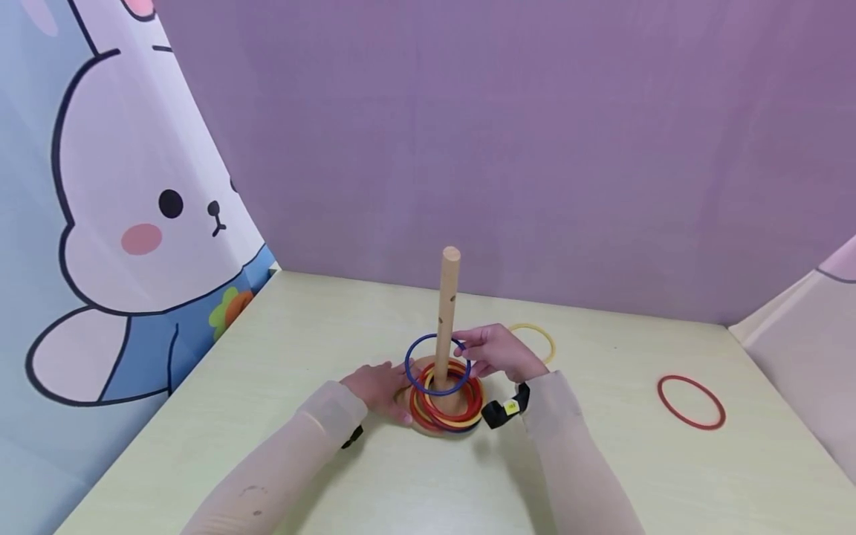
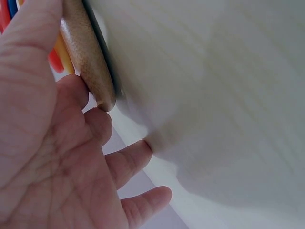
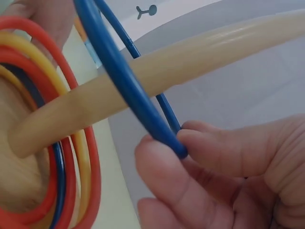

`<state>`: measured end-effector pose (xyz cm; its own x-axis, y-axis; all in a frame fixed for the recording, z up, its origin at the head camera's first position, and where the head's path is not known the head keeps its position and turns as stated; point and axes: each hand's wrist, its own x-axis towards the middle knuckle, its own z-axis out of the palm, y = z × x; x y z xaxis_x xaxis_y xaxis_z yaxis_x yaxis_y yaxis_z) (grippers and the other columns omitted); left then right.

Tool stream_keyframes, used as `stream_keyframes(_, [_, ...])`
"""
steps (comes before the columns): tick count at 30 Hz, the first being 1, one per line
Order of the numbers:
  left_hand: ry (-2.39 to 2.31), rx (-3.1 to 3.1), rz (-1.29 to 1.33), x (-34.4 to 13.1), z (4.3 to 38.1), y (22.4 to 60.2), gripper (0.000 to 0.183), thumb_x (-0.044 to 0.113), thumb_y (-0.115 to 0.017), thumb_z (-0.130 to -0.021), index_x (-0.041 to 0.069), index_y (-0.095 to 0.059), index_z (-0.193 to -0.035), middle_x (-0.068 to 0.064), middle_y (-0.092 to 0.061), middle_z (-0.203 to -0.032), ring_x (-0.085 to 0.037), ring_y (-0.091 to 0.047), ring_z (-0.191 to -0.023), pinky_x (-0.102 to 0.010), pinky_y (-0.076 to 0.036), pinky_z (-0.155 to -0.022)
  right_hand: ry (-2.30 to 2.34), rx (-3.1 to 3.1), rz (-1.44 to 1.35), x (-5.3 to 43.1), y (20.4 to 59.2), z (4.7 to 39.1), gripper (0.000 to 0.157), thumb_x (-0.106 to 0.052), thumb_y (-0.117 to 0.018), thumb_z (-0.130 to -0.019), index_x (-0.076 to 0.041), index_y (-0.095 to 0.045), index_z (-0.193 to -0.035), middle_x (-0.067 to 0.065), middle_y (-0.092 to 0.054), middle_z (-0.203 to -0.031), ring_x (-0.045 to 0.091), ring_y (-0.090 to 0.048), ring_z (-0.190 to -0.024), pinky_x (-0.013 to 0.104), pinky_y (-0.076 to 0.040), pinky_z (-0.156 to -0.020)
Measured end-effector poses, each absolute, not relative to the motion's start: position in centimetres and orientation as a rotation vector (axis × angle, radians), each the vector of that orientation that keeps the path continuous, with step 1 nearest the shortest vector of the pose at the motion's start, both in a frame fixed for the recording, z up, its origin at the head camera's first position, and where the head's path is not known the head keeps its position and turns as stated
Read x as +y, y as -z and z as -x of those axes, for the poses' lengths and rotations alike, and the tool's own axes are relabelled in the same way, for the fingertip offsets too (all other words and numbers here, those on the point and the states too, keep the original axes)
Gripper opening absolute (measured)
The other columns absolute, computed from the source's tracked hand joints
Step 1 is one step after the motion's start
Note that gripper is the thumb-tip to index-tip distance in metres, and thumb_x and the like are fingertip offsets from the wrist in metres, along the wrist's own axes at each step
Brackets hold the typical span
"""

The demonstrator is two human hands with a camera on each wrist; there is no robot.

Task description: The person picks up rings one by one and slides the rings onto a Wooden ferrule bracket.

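Observation:
A wooden post (image 1: pixel 446 305) rises from a round wooden base (image 2: pixel 86 52). Several red, yellow and blue rings (image 3: pixel 95 162) lie stacked around its foot. My right hand (image 1: pixel 500 351) pinches a blue ring (image 3: pixel 116 76) between thumb and fingers. This ring encircles the post, tilted, above the stacked rings. At the base's left side, my left hand (image 1: pixel 377 388) grips the rim, with thumb and fingertips against it. In the left wrist view, its outer two fingers reach out past the base.
Behind my right hand lies a yellow ring (image 1: pixel 535 327) on the pale table (image 1: pixel 669 483). Farther right is a red ring (image 1: pixel 709 426), flat on the tabletop. A purple backdrop (image 1: pixel 535 148) stands along the far edge, and a rabbit-print cloth (image 1: pixel 100 148) hangs on the left.

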<state>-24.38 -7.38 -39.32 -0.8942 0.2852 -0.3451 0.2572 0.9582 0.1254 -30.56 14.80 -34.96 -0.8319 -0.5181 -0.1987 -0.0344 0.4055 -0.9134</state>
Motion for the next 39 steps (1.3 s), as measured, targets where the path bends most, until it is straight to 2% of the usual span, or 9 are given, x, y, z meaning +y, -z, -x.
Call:
stream_keyframes(7, [-0.121,2.739,-0.374,-7.2,24.2,39.3,0.086,0.054,-0.072,-0.078,0.024,-0.035,-0.150,0.002,-0.031,-0.155,-0.031,-0.032,-0.138,-0.053,-0.036,-0.104,1.356,2.257,0.443,14.6,35.5,30.3,0.037,-0.002,-0.060,-0.092,-0.005,-0.061,-0.129,0.008,-0.069,-0.092,0.012,-0.055,-0.048,0.027,-0.054,-0.054])
stream_keyframes(13, [-0.142,2.740,-0.375,-7.1,24.1,39.3,0.087,0.052,-0.074,-0.078,0.022,-0.035,-0.150,0.002,-0.029,-0.156,-0.031,-0.032,-0.138,-0.052,-0.036,-0.104,1.325,2.263,0.434,14.5,36.2,30.2,0.038,0.002,-0.058,-0.091,-0.004,-0.061,-0.128,0.008,-0.066,-0.086,0.011,-0.054,-0.048,0.025,-0.053,-0.053])
stream_keyframes(20, [-0.169,2.741,-0.362,-7.1,24.2,39.4,0.089,0.052,-0.074,-0.078,0.020,-0.034,-0.150,0.001,-0.027,-0.156,-0.032,-0.032,-0.139,-0.052,-0.035,-0.105,1.312,2.271,0.446,14.3,37.1,29.9,0.037,0.003,-0.058,-0.089,0.001,-0.061,-0.127,0.011,-0.069,-0.084,0.009,-0.053,-0.046,0.021,-0.048,-0.047])
stream_keyframes(24, [-0.147,2.740,-0.377,-7.2,24.3,39.5,0.088,0.052,-0.074,-0.078,0.019,-0.035,-0.150,0.001,-0.027,-0.156,-0.033,-0.034,-0.137,-0.053,-0.038,-0.102,1.295,2.326,0.465,14.4,37.2,29.7,0.036,0.004,-0.060,-0.085,0.006,-0.063,-0.120,0.011,-0.069,-0.079,0.009,-0.054,-0.047,0.023,-0.050,-0.048])
stream_keyframes(30, [-0.115,2.732,-0.392,-7.2,24.4,39.4,0.086,0.050,-0.073,-0.079,0.019,-0.035,-0.150,0.002,-0.027,-0.156,-0.033,-0.034,-0.137,-0.053,-0.039,-0.102,1.190,2.456,0.460,14.6,36.9,29.7,0.031,0.001,-0.065,-0.082,0.002,-0.066,-0.114,0.004,-0.062,-0.064,0.011,-0.053,-0.049,0.027,-0.052,-0.052])
stream_keyframes(39, [-0.100,2.733,-0.399,-7.3,24.3,39.1,0.087,0.051,-0.072,-0.080,0.021,-0.032,-0.151,0.001,-0.024,-0.157,-0.034,-0.033,-0.137,-0.053,-0.040,-0.101,1.075,2.578,0.496,15.1,36.9,30.0,0.027,0.000,-0.068,-0.081,0.002,-0.069,-0.108,0.002,-0.065,-0.067,0.012,-0.057,-0.053,0.030,-0.052,-0.054])
